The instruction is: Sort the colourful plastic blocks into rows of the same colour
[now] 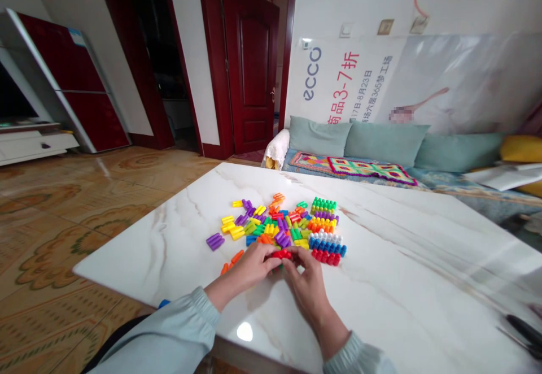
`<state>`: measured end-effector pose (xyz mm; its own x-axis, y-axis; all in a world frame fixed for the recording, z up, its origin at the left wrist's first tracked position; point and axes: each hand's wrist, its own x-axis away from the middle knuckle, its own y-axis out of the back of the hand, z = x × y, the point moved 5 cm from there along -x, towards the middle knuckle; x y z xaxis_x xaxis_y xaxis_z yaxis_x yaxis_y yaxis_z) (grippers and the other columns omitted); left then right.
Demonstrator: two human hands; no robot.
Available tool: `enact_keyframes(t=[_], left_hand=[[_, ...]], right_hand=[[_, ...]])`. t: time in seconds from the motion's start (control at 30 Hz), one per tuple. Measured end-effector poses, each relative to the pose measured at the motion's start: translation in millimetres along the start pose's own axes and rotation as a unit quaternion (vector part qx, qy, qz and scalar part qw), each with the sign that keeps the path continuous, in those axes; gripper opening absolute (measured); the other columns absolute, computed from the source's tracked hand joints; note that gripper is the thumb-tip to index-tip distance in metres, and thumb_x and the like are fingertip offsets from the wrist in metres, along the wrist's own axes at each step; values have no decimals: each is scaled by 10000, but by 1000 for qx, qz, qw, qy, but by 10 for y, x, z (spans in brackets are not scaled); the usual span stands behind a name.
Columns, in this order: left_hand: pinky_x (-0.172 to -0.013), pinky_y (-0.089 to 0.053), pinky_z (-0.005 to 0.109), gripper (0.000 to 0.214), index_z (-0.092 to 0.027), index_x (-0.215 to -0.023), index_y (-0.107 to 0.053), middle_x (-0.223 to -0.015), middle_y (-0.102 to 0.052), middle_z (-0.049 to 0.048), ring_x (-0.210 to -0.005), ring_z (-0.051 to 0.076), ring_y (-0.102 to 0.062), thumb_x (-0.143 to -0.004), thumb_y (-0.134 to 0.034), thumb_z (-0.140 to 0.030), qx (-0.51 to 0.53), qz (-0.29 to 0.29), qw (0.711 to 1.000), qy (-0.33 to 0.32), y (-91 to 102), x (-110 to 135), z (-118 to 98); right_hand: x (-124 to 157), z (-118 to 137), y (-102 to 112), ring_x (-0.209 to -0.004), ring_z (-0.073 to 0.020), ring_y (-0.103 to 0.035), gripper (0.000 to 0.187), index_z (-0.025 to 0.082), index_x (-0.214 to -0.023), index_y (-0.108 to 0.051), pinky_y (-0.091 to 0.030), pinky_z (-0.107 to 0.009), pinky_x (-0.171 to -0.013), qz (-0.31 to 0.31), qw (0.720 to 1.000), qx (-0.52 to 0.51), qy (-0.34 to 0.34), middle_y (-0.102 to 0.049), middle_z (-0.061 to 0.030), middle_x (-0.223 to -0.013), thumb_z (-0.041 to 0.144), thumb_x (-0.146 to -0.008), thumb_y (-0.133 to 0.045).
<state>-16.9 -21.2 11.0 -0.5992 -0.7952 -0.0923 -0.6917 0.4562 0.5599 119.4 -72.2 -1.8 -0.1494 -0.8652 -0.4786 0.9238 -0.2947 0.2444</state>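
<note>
My left hand (249, 269) and my right hand (307, 281) meet at the near edge of a heap of small plastic building blocks (271, 224). Both pinch a red block piece (282, 254) between their fingertips. To the right stands an assembled block panel (325, 230) in rows: green, purple, orange, white, blue, red. A purple block (215, 242) lies apart at the left, and orange blocks (232, 262) lie beside my left hand. Everything rests on a white marble table (402, 283).
A teal sofa (381, 148) with a colourful mat stands behind the table. Dark red doors (252, 63) and a patterned floor (63, 216) lie to the left. A dark object (525, 329) sits at the table's right edge.
</note>
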Motion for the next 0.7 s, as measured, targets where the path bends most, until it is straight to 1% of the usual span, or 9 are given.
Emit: enact_keyframes(t=[0.1, 0.17, 0.23, 0.37, 0.43, 0.5, 0.6, 0.67, 0.7], left_hand=[[-550, -410, 231, 215, -146, -762, -613, -666, -622, 5, -589, 132, -562, -851, -532, -325, 99, 4, 995, 20, -55, -4, 18], [-555, -420, 233, 243, -160, -789, -583, -681, -617, 1, -585, 128, -553, -867, -522, -381, 160, 4, 987, 31, -103, -14, 35], [-549, -414, 234, 275, -171, -768, -554, -656, -605, -4, -572, 129, -543, -882, -506, -416, 165, 1, 986, 34, -148, -25, 40], [-537, -402, 248, 323, -191, -719, -519, -567, -574, -4, -532, 146, -547, -934, -415, -410, 91, -2, 995, 31, -192, -27, -24], [-562, -408, 268, 330, -196, -709, -531, -566, -579, 12, -551, 168, -572, -946, -388, -377, -5, -23, 1000, 11, -145, -12, -107], [-611, -419, 290, 341, -195, -708, -571, -609, -610, 42, -608, 196, -602, -945, -398, -367, -134, -45, 990, -27, -69, 7, -202], [-725, -452, 311, 330, -193, -787, -646, -756, -671, 72, -761, 222, -638, -949, -416, -367, -252, -62, 961, -94, 51, -22, -258], [-843, -464, 321, 297, -199, -951, -665, -936, -691, 73, -916, 214, -633, -964, -380, -283, -252, -97, 955, -121, 162, -130, -201], [-893, -463, 327, 298, -197, -1047, -648, -1025, -682, 75, -980, 207, -620, -959, -366, -227, -243, -132, 954, -116, 233, -216, -141]], right_hand=[[8, -37, -14, -712, -160, -600, 214, 190, -948, -636, -489, -266, -638, -4, 999, -48, -12, -654, -32, -822, 385, -869, -600], [8, -52, -23, -680, -155, -588, 252, 196, -935, -618, -483, -264, -614, -7, 997, -73, -21, -635, -23, -783, 439, -879, -581], [14, -60, -26, -660, -150, -569, 266, 199, -906, -601, -473, -258, -601, -12, 997, -78, -25, -613, -15, -747, 460, -890, -558], [28, -69, -12, -703, -146, -550, 237, 200, -878, -571, -465, -253, -630, -24, 998, -51, -23, -591, -16, -782, 434, -906, -542], [27, -70, -7, -714, -144, -545, 222, 201, -893, -559, -464, -251, -634, -32, 998, -44, -24, -583, -15, -801, 419, -915, -527], [25, -66, 2, -690, -138, -536, 212, 202, -913, -550, -457, -245, -615, -50, 997, -46, -25, -568, -7, -788, 409, -926, -505], [33, -24, -1, -635, -127, -507, 184, 202, -883, -538, -431, -240, -583, -73, 997, -31, -3, -535, 14, -727, 374, -927, -489], [44, 25, -44, -606, -122, -491, 161, 204, -837, -531, -405, -236, -564, -51, 998, -3, 22, -515, 25, -688, 337, -917, -486], [50, 46, -76, -588, -119, -482, 151, 205, -820, -530, -389, -234, -551, -29, 999, 14, 31, -504, 31, -667, 318, -911, -485]])
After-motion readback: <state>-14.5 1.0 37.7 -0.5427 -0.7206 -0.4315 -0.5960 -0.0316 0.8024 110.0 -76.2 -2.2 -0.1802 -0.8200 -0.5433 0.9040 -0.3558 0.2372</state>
